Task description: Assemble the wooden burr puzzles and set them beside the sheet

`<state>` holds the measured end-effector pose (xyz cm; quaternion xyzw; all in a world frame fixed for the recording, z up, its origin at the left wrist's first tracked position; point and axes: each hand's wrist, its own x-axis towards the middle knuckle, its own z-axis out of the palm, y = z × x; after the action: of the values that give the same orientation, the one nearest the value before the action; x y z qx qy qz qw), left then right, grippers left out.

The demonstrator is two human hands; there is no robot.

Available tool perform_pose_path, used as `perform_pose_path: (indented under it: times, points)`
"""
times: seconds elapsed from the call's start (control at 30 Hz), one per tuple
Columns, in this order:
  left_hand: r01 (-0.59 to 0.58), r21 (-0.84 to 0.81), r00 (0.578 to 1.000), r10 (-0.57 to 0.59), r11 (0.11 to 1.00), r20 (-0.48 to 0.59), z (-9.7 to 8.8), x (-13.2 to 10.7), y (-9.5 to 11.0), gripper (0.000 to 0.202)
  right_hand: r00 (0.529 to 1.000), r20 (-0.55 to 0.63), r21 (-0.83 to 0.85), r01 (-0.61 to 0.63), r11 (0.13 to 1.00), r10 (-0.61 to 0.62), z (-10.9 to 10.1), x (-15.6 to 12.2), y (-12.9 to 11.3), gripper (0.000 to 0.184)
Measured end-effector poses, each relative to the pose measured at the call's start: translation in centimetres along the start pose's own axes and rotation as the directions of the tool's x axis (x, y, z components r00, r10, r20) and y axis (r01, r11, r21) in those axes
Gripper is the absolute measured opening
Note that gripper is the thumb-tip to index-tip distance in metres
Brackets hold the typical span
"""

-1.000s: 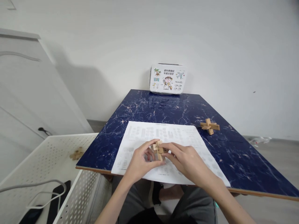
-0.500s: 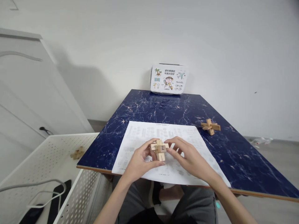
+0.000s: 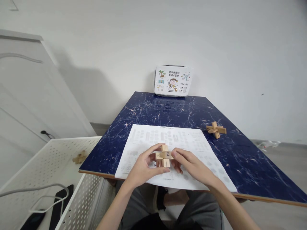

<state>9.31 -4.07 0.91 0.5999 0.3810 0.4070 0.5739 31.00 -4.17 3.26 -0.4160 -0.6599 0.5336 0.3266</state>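
Note:
Over the printed sheet, a light wooden burr puzzle point(image 3: 164, 155) with crossing bars is held up between my hands. Its bar ends carry handwritten marks, one of them a "2". My left hand point(image 3: 146, 164) is closed on it, fingers at the top and thumb at the bottom end. My right hand point(image 3: 192, 164) grips the right side, with the thumb by the marked "2" end and the other fingers curled below, partly hidden. Beneath lies the white paper sheet point(image 3: 141, 140) with rows of small grey diagrams.
A second wooden burr puzzle point(image 3: 216, 130) sits on the blue marbled table point(image 3: 144, 108) at right. A white cartoon-printed case point(image 3: 173, 81) stands against the wall. On the left, a perforated white cart point(image 3: 59, 147) holds another wooden piece point(image 3: 80, 157), cables and dark devices.
The puzzle has tipped and shifted slightly lower. My right hand has changed its hold, its fingers moving from the upper right side to beneath, with the thumb beside the "2".

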Motion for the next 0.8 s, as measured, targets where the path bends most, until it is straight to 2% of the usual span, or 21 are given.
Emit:
perform_pose_path:
  times: [0.13, 0.23, 0.3, 0.4, 0.47, 0.57, 0.73, 0.8]
  points:
    - [-0.003, -0.011, 1.0, 0.004, 1.0, 0.018, -0.1, 0.2, -0.4, 0.079, 0.999, -0.045, 0.029, -0.01, 1.0, 0.011, 0.1, 0.0, 0.7, 0.048]
    - [0.01, -0.031, 0.999, -0.009, 0.999, 0.04, -0.2, 0.5, -0.8, 0.082, 0.991, -0.131, 0.045, -0.027, 0.999, 0.032, -0.5, -0.3, 1.3, 0.05]
    - [0.017, -0.034, 0.999, -0.015, 0.999, 0.049, -0.2, 0.7, -0.9, 0.08, 0.972, -0.233, 0.007, -0.042, 0.999, 0.043, -1.6, -0.8, 1.9, 0.052]
    - [0.014, -0.026, 0.999, -0.013, 1.0, 0.039, -0.1, 0.8, -0.9, 0.07, 0.917, -0.397, -0.122, -0.105, 0.987, 0.048, -4.5, -2.0, 3.0, 0.054]
    - [0.019, -0.013, 0.999, -0.019, 1.0, 0.029, 0.0, 0.8, -0.8, 0.064, 0.852, -0.524, -0.231, -0.166, 0.959, 0.021, -6.8, -3.0, 3.8, 0.055]
    - [0.016, 0.007, 0.999, -0.016, 1.0, 0.031, 0.0, 0.7, -0.9, 0.057, 0.728, -0.685, -0.396, -0.325, 0.859, -0.04, -10.2, -4.6, 4.9, 0.055]
    - [0.011, 0.062, 0.999, -0.013, 0.998, 0.032, 0.0, 0.8, -0.9, 0.046, 0.525, -0.85, -0.4, -0.602, 0.691, -0.034, -14.2, -6.0, 7.3, 0.052]
    - [0.017, 0.091, 0.999, -0.02, 0.996, 0.03, 0.0, 0.9, -0.7, 0.044, 0.48, -0.876, -0.395, -0.67, 0.628, -0.039, -15.2, -6.0, 8.5, 0.052]
